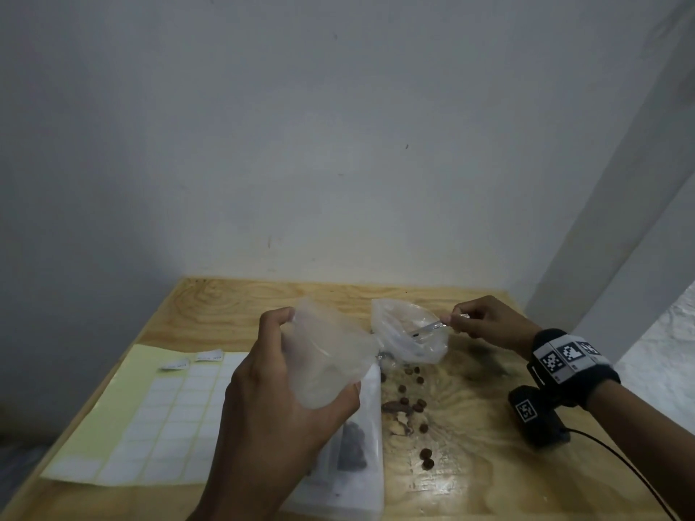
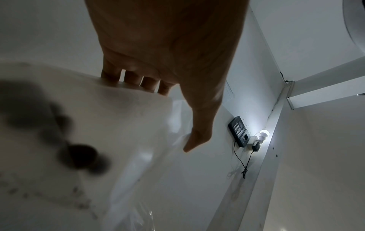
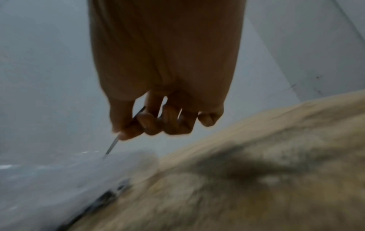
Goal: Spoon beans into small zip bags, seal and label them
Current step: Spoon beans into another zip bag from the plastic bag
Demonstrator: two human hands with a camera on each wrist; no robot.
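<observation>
Beans point(image 1: 411, 392) lie scattered on the counter point(image 1: 470, 445); more sit in the open sack point(image 1: 410, 334) beyond them; the right hand point(image 1: 485, 321) pinches the spoon point(image 1: 428, 327), bowl dipped into that sack; the left hand point(image 1: 286, 392) grips a clear zip bag point(image 1: 327, 359), lifted just beside it. Best, I judge, to keep the bag's mouth wide and close under the spoon; spilled beans warn of misses. Label sheet point(image 1: 150, 419) lies left; 1 filled bag point(image 1: 353, 449) sits beneath the left hand, crowding the spot.
</observation>
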